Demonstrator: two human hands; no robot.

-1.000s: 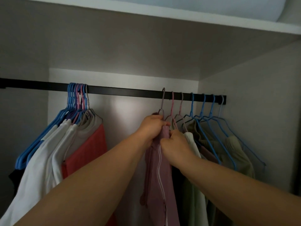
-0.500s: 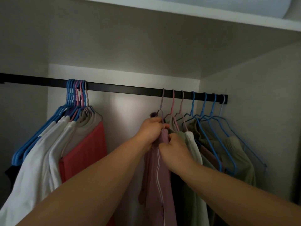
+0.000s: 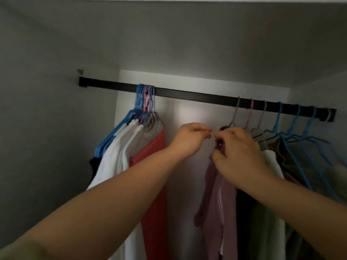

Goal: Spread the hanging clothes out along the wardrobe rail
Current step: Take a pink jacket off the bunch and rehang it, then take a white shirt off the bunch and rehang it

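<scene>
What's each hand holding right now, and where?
Right hand pinches the mauve garment at its collar, just below the hanger. Left hand is curled beside it, holding nothing.

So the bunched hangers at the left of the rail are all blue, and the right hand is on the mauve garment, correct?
Not quite. The head view shows the bunched hangers at the left of the rail are mostly blue, but some hooks among them are pink and one is pale. The rest stands: the right hand is on the mauve garment.
</scene>
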